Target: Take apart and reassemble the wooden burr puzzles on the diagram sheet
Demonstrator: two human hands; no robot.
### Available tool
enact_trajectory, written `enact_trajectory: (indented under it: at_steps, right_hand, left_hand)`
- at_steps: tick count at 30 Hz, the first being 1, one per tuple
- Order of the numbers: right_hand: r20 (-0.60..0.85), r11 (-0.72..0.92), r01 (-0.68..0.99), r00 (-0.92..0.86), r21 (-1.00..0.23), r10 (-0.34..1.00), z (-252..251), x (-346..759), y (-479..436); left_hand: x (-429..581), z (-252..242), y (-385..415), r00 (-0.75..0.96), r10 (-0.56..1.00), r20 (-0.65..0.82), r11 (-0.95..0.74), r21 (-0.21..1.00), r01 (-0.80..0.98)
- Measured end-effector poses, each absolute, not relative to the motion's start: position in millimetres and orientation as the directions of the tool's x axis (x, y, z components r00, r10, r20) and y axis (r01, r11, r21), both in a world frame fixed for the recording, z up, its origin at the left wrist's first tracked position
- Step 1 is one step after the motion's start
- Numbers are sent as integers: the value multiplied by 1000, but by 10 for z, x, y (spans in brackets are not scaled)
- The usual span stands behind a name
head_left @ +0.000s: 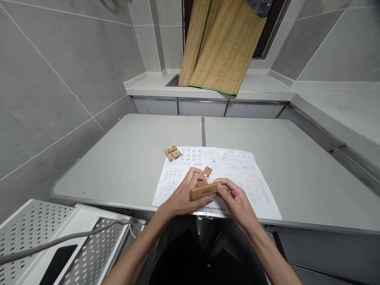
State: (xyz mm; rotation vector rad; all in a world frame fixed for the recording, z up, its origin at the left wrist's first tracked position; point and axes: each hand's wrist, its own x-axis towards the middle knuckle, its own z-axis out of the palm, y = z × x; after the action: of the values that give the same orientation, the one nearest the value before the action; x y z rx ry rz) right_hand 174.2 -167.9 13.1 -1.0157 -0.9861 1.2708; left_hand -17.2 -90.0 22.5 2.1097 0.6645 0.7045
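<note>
Between my two hands, just above the near edge of the table, is a long wooden puzzle block with an oval mark on its side. My left hand grips its left end, fingers behind and thumb below. The fingers of my right hand pinch its right end. Just beyond my left fingers a notched wooden piece sticks up; whether it is joined to the block I cannot tell. Several smaller notched wooden pieces lie together at the upper left corner of a printed instruction sheet.
The sheet lies on a white folding table with a centre seam. White perforated racks with a grey cable stand at the lower left. A bamboo mat hangs over the ledge behind, and tiled walls flank the table.
</note>
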Motion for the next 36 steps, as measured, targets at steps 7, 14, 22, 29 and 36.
enact_trajectory:
  at_steps: [7,14,22,29,36]
  right_hand:
    - [90,106,-209,85,-972,992,236,1772,-1765]
    - [75,70,28,262,-997,962,301,2002,-1646]
    - [-20,-94,392,190,-915,982,4,2204,-1332]
    - [25,-82,509,199,-857,980,-109,2119,-1176]
    - [88,-54,495,259,-868,962,-171,2085,-1248]
  left_hand:
    - [-230,140,-798,676,698,236,-566,761,318]
    - [-291,253,-772,627,740,244,-603,653,458]
    - [-262,241,-542,614,741,272,-639,566,520]
    - [-169,161,-284,733,651,200,-705,518,485]
    - [5,84,-219,730,652,206,-686,571,452]
